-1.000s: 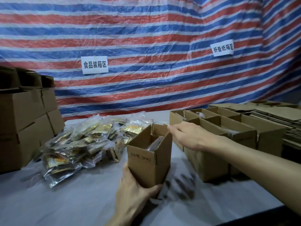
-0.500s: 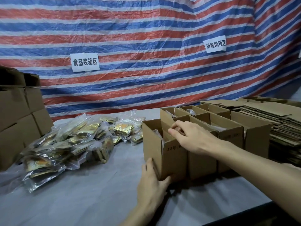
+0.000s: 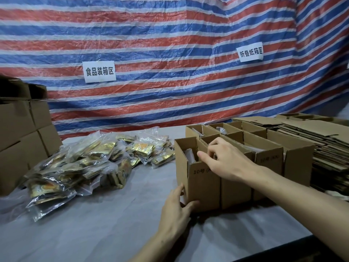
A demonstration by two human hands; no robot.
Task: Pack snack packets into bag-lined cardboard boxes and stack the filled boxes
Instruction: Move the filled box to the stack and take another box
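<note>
An open cardboard box (image 3: 200,178) marked "10号" stands upright on the grey table, its right side against a row of open boxes (image 3: 268,154). Something clear, like a plastic bag, shows inside it. My left hand (image 3: 177,207) grips its lower left corner, thumb on the front face and fingers on the left side. My right hand (image 3: 224,159) lies over the top right rim with fingers curled on the edge and thumb pointing left. A heap of snack packets (image 3: 90,163) in clear plastic lies to the left of the box.
Closed cardboard boxes (image 3: 18,140) are stacked at the left table edge. Flat folded cartons (image 3: 330,144) are piled at the far right. A striped tarp with two paper signs hangs behind. The table's front edge (image 3: 264,248) runs near my right forearm.
The box has slid right, from beside the packet heap to against the row of open boxes. Both hands travelled with it, and the right hand settled on its rim.
</note>
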